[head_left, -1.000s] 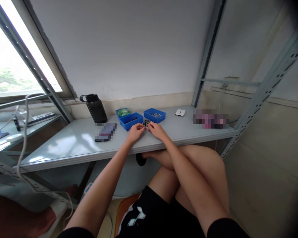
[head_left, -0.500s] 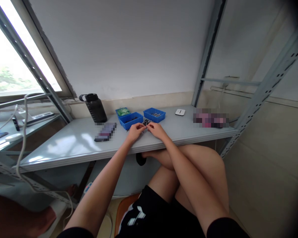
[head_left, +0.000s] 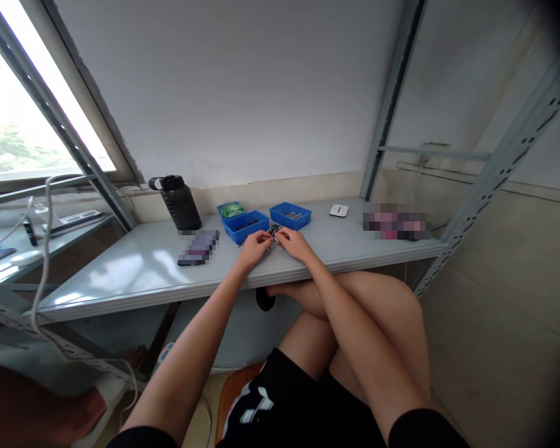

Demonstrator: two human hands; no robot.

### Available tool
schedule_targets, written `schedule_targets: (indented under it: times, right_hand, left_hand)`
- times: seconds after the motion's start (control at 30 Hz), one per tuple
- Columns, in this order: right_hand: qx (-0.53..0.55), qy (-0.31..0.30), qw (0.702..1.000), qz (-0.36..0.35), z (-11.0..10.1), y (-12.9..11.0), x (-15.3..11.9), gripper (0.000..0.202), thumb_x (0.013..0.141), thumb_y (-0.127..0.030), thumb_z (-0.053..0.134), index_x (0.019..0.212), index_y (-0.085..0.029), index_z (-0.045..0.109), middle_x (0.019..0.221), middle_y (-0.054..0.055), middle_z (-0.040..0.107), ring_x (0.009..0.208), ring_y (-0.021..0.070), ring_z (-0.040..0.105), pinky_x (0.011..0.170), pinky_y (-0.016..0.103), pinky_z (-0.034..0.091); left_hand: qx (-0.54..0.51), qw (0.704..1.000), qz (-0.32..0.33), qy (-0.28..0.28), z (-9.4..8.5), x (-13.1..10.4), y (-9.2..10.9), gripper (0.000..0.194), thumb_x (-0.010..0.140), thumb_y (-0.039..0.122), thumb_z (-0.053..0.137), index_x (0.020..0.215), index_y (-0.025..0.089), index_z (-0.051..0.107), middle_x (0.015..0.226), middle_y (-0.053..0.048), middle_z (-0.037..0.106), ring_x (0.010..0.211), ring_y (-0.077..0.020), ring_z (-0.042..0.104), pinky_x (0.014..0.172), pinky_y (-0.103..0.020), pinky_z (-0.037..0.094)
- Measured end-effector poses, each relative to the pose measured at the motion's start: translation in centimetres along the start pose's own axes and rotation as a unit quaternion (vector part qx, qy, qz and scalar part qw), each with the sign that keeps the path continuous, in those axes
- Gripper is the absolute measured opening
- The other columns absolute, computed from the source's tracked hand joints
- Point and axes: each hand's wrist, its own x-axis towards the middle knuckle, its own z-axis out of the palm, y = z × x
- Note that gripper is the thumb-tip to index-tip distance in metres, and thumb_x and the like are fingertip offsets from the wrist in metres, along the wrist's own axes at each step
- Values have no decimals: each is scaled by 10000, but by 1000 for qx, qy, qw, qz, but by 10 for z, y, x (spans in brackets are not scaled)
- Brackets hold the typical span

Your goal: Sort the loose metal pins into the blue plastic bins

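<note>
My left hand (head_left: pixel 256 247) and my right hand (head_left: pixel 293 242) meet over the front part of the grey table, fingertips nearly touching. Both are pinched closed around something too small to make out. Just behind the fingertips lies a pile of small dark and silvery pieces (head_left: pixel 275 229), possibly screws. A blue box (head_left: pixel 246 228) with dark small parts in it stands behind my left hand. Beyond my right hand is a second blue box (head_left: pixel 290 216), holding thin silvery pieces. Part of the pile is hidden by my fingers.
A dark water bottle (head_left: pixel 181 204) stands at the back left, with a blurred-out phone-like object (head_left: pixel 198 247) before it. Behind the boxes sits a blue tray with green contents (head_left: pixel 232 210). A white square item (head_left: pixel 338 211) lies right. Metal posts (head_left: pixel 392 99) frame the table (head_left: pixel 135 261).
My hands stay in nearly the same place. Only the fingertips have shifted slightly, with the right ones a little farther from the left.
</note>
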Motion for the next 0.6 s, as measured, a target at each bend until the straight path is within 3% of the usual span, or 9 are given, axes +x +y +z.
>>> schedule_targets:
  times: [0.2,0.6]
  right_hand:
    - [13,6,1000,-2,2,3,1,214,886,-347,480,966,-197,611,762,10,667,729,148,615,725,260,447]
    - [11,-2,1000,3,2,3,2,199,890,-300,447,798,-192,585,730,6,655,705,141,586,714,251,432]
  left_hand:
    - [21,1000,4,-1,-2,-1,3,225,909,317,572,1023,128,613,985,-54,643,835,-164,630,741,-352,545]
    - [40,999,4,9,-2,-1,2,229,913,325,565,1020,129,613,973,-52,643,823,-160,628,727,-343,545]
